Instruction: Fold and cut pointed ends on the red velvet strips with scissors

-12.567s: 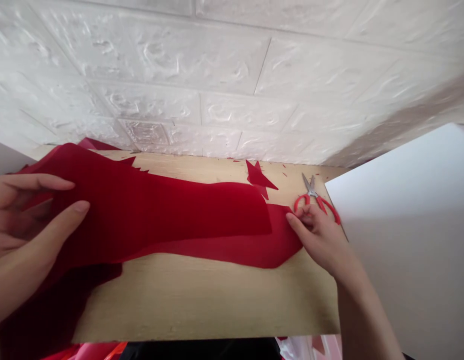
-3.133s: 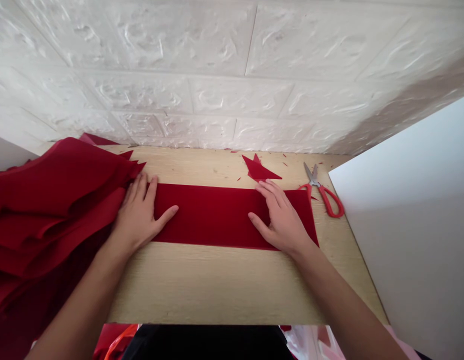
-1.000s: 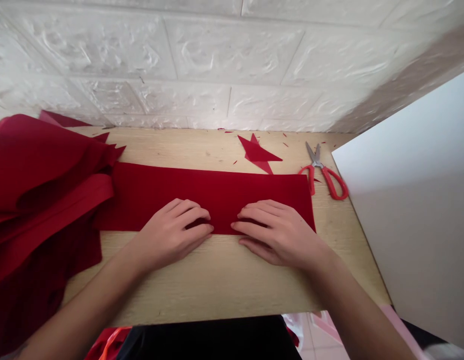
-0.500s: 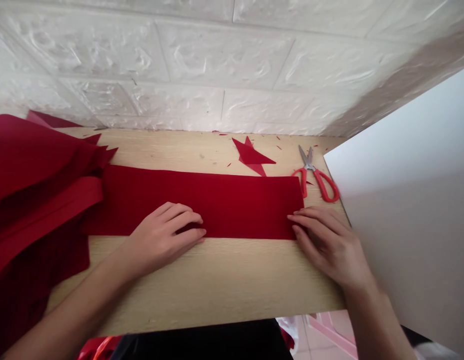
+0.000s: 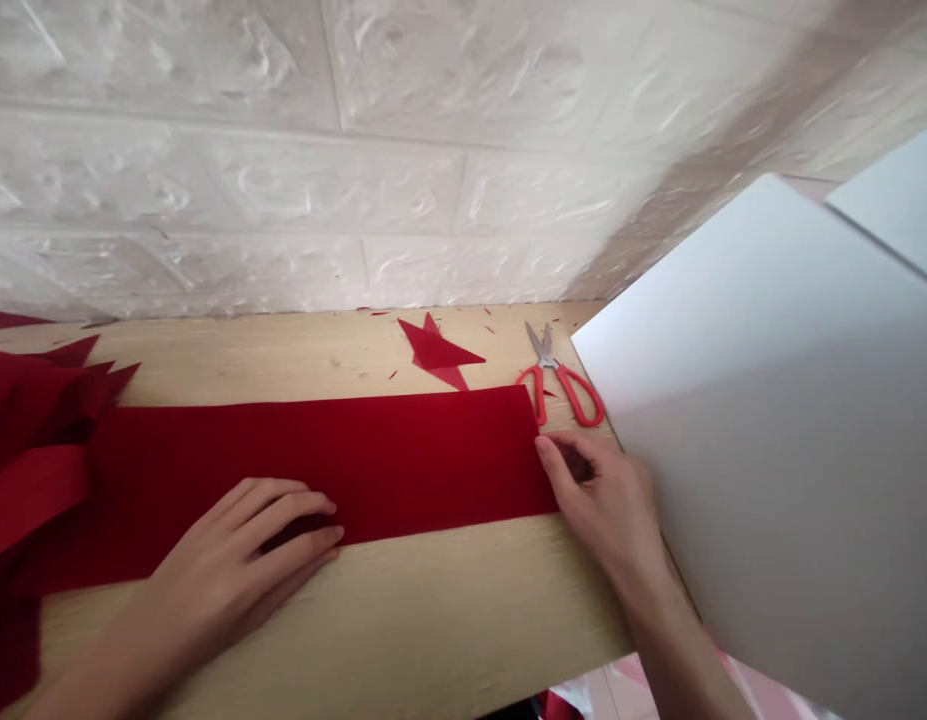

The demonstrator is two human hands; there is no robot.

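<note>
A long strip of red cloth [image 5: 418, 450] lies flat along the table, its left part running under a heap of the same red cloth [image 5: 35, 480]. My left hand [image 5: 260, 545] rests on the strip near its front edge, fingers stretched out. At the strip's right end, my right hand [image 5: 594, 490] has thumb and forefinger closed on the edge. Just behind that hand are scissors [image 5: 545, 362] with red handles, blades slightly apart and pointing to the wall. Pointed red cloth scraps [image 5: 440, 350] lie behind the strip.
Small red snippets are scattered along the back of the wooden table [image 5: 403, 620]. A white brick-patterned wall [image 5: 283, 200] rises behind it. On the right, a large white panel [image 5: 770, 430] stands close beside my right forearm.
My view has turned to the right, so everything sits further left. My right hand has shifted along the strip's end, from near the front corner to a pinch higher on the edge.
</note>
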